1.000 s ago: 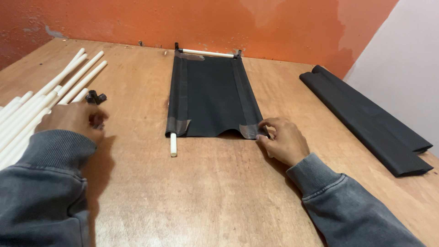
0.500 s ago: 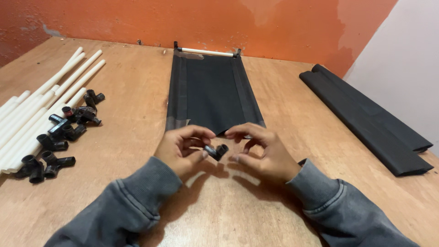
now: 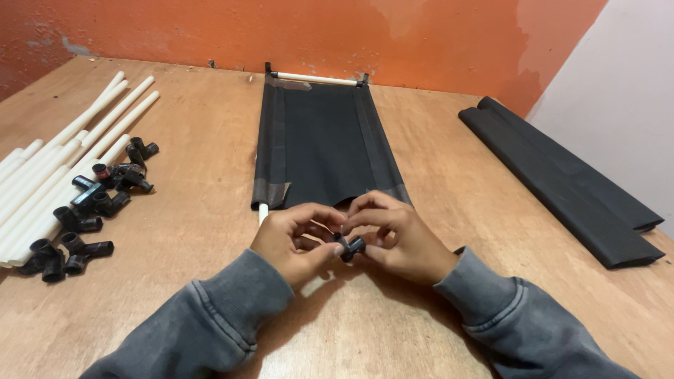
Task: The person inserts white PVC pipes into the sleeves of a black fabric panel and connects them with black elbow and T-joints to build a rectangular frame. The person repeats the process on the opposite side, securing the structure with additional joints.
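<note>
My left hand (image 3: 295,238) and my right hand (image 3: 397,235) meet over the wooden table (image 3: 196,210), both pinching a small black pipe connector (image 3: 349,247) between their fingertips. Just beyond them lies a black fabric panel (image 3: 323,144) stretched lengthwise, with a white pipe (image 3: 314,78) and black corner fittings at its far end. A short white pipe end (image 3: 263,210) pokes out of the panel's near left sleeve, close to my left hand.
White pipes (image 3: 63,168) lie in a bundle at the left, with several loose black connectors (image 3: 91,203) beside them. Folded black fabric rolls (image 3: 562,179) lie at the right. An orange wall (image 3: 316,35) backs the table.
A second ago my left hand was at the connector pile and my right on the panel's corner. Both have come together in front of the panel with a black connector between them.
</note>
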